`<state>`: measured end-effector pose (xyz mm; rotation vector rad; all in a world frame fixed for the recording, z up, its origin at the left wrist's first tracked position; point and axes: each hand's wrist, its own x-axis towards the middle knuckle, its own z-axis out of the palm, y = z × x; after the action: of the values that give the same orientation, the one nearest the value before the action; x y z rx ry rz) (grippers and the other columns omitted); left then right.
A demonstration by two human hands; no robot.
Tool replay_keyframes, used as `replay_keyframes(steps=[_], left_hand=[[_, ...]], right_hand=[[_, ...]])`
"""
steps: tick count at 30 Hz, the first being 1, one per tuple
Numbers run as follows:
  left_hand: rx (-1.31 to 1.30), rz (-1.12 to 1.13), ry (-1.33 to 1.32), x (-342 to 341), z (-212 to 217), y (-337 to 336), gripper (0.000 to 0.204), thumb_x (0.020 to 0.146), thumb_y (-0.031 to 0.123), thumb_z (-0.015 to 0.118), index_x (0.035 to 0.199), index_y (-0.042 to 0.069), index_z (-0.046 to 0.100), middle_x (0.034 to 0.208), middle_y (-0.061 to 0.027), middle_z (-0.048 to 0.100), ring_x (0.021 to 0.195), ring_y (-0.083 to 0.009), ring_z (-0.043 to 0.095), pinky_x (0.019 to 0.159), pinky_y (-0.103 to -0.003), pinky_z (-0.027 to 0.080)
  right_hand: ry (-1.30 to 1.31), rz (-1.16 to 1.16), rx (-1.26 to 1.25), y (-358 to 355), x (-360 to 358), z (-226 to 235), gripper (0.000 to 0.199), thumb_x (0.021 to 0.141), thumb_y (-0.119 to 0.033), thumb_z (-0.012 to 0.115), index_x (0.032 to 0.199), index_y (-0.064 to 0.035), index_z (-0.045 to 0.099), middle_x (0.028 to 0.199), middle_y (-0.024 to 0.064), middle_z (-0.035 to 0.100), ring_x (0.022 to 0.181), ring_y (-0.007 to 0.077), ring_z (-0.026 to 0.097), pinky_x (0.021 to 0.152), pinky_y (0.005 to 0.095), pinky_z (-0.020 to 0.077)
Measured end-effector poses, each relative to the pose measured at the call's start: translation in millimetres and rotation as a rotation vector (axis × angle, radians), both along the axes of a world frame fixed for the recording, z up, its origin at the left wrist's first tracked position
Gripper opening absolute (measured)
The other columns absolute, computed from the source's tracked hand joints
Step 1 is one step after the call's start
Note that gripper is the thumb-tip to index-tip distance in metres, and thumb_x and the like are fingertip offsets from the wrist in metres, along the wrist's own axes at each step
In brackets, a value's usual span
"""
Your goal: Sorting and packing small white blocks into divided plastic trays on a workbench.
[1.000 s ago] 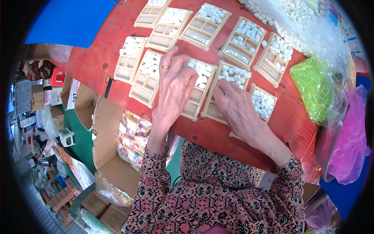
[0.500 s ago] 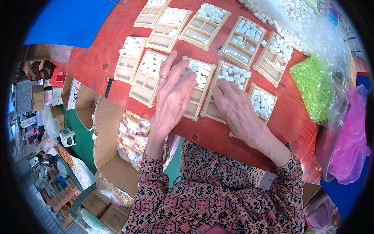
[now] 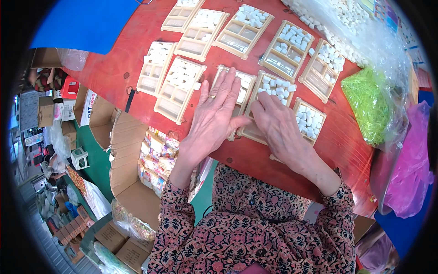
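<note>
My left hand (image 3: 214, 112) lies with its fingers stretched out over a cream compartment tray (image 3: 238, 108), covering much of it. White marshmallows show past its fingertips. Beside it, my right hand (image 3: 276, 121) bends its fingers down into the neighbouring tray (image 3: 250, 130), just below the marshmallows (image 3: 278, 86) in its far compartment. Its fingertips are hidden, so whatever they grip cannot be seen. Left of my left hand is another tray (image 3: 171, 107), marshmallows in its far part and one marshmallow (image 3: 196, 86) at its right edge.
Several similar part-filled trays stand around on the red table (image 3: 337, 128). Loose marshmallows (image 3: 346, 52) are heaped at the far right by clear plastic. A bag of green shreds (image 3: 368, 107) and a pink plastic bag (image 3: 408, 160) lie right. An open cardboard box (image 3: 130, 160) stands left below the table.
My left hand has flattened out and shifted slightly right over its tray, its fingers straighter. The right hand stays at the same tray with little movement.
</note>
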<state>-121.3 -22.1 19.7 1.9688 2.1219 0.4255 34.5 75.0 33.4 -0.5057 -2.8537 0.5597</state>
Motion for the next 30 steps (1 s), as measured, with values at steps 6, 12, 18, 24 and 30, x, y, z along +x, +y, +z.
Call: replay_keyframes(steps=[6, 12, 18, 24, 30], left_hand=[[0.020, 0.057, 0.001, -2.3, -1.9, -3.3, 0.087, 0.076, 0.032, 0.071, 0.144, -0.002, 0.029, 0.154, -0.0184, 0.018, 0.142, -0.0338, 0.019, 0.112, -0.056, 0.019], [0.100, 0.155, -0.096, -22.2, 5.6, -6.9, 0.075, 0.080, 0.027, 0.067, 0.144, 0.004, 0.034, 0.151, -0.0137, 0.030, 0.141, -0.0308, 0.026, 0.113, -0.056, 0.017], [0.085, 0.122, -0.052, -23.6, 10.0, -16.2, 0.075, 0.080, 0.031, 0.066, 0.144, 0.006, 0.035, 0.152, -0.0122, 0.029, 0.142, -0.0319, 0.023, 0.114, -0.056, 0.013], [-0.017, 0.024, -0.001, -6.5, -6.1, -10.4, 0.080, 0.079, 0.039, 0.065, 0.143, 0.003, 0.035, 0.155, -0.0104, 0.021, 0.145, -0.0315, 0.011, 0.112, -0.060, 0.011], [0.033, 0.031, 0.107, -5.1, 1.0, -4.1, 0.076, 0.080, 0.040, 0.064, 0.140, -0.001, 0.038, 0.154, -0.0122, 0.023, 0.145, -0.0314, 0.011, 0.111, -0.061, 0.013]], right_hand=[[0.011, -0.005, 0.033, -2.1, -1.8, -2.1, 0.027, 0.060, 0.004, 0.063, 0.085, 0.0039, 0.053, 0.090, 0.0147, 0.049, 0.087, 0.0271, 0.055, 0.065, 0.0339, 0.0506], [0.031, 0.031, -0.016, 5.4, -1.4, -2.4, 0.026, 0.062, 0.005, 0.061, 0.087, 0.0048, 0.053, 0.089, 0.0162, 0.050, 0.086, 0.0293, 0.056, 0.065, 0.0369, 0.0509], [0.102, 0.007, -0.085, 8.0, -3.6, -6.7, 0.020, 0.066, 0.005, 0.058, 0.085, 0.0053, 0.053, 0.089, 0.0183, 0.051, 0.085, 0.0326, 0.057, 0.066, 0.0404, 0.0502], [0.128, -0.020, -0.114, 6.7, -6.1, -14.4, 0.017, 0.067, 0.004, 0.059, 0.082, 0.0040, 0.053, 0.089, 0.0179, 0.051, 0.085, 0.0323, 0.058, 0.067, 0.0407, 0.0495], [0.131, -0.038, -0.115, 7.4, -4.5, -14.2, 0.015, 0.068, 0.003, 0.059, 0.081, 0.0028, 0.053, 0.088, 0.0172, 0.051, 0.085, 0.0319, 0.058, 0.067, 0.0406, 0.0493]])
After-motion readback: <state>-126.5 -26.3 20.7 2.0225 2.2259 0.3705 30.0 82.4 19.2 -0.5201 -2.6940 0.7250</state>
